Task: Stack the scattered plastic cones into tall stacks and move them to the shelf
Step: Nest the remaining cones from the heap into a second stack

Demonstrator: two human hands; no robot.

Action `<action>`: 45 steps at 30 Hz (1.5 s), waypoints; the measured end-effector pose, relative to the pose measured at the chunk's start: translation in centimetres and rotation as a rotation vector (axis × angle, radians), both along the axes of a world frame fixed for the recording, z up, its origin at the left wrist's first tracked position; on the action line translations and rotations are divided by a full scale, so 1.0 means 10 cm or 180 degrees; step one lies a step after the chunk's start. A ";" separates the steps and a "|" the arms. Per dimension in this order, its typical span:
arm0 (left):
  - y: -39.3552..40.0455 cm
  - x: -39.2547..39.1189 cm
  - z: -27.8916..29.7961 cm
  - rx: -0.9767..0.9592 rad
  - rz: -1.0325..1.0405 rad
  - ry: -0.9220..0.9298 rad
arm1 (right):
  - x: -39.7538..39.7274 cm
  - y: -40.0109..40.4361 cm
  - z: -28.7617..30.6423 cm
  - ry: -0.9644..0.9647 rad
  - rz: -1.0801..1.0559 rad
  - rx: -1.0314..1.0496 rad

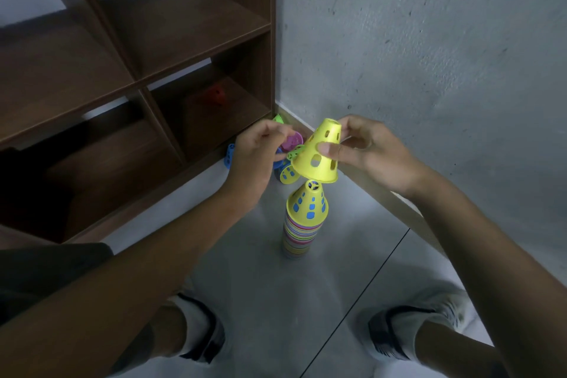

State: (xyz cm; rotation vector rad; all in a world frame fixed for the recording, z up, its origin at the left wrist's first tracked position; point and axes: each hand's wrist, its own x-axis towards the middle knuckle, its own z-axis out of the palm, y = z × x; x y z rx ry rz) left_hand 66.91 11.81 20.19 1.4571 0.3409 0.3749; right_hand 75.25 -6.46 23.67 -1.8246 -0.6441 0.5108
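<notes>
Our right hand point(365, 153) pinches a yellow cone point(319, 152) between thumb and curled fingers, near its narrow top, holding it tilted just above the stack point(302, 221). Our left hand point(260, 147) is curled too, its fingertips close to a purple cone point(291, 142) behind it; whether it grips that cone we cannot tell.

The yellow cone looks like thin, perforated plastic, so we judge it light and a little springy, with smooth walls that could slip. Taking it by the upper wall, fingers across the holes, seems the surest hold, and a light squeeze should do.

The stack stands upright on the floor point(337, 270), topped by a yellow cone with blue showing through its slots. Being tall and light, it could probably topple from a sideways knock, so we would lower the next one straight down.

Loose cones point(228, 155) lie by the shelf point(184, 77) foot, and a red cone point(214, 95) sits in a lower compartment.
</notes>
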 end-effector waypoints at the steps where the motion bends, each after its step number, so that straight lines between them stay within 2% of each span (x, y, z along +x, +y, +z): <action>1: 0.06 0.00 -0.06 0.0197 0.0006 0.0069 | -0.01 -0.02 0.00 0.0024 0.0072 -0.0083; 7: 0.27 -0.03 -0.44 0.1220 -0.0136 0.0298 | -0.12 -0.06 -0.22 0.0038 0.0360 -0.0599; 12: 0.32 -0.05 -0.69 0.2069 -0.0484 0.0264 | -0.21 -0.10 -0.47 0.0100 0.0378 -0.0590; 16: 0.39 -0.11 -0.86 0.2733 -0.0754 0.0248 | -0.29 -0.16 -0.75 0.0232 0.0481 -0.0833; 19: 0.49 -0.16 -0.92 0.2808 -0.0701 0.0393 | -0.38 -0.13 -0.93 0.0430 0.0582 -0.0858; 26: 0.72 -0.23 -1.04 0.2883 -0.0597 0.0723 | -0.42 0.01 -1.20 0.0361 0.0275 -0.0795; 39: 1.05 -0.28 -0.93 0.3210 -0.0218 0.0655 | -0.41 0.60 -1.24 0.0471 0.0338 -0.0452; 45: 1.30 -0.21 -0.77 0.3128 -0.0081 0.0602 | -0.45 0.86 -1.29 0.0577 0.0423 -0.0227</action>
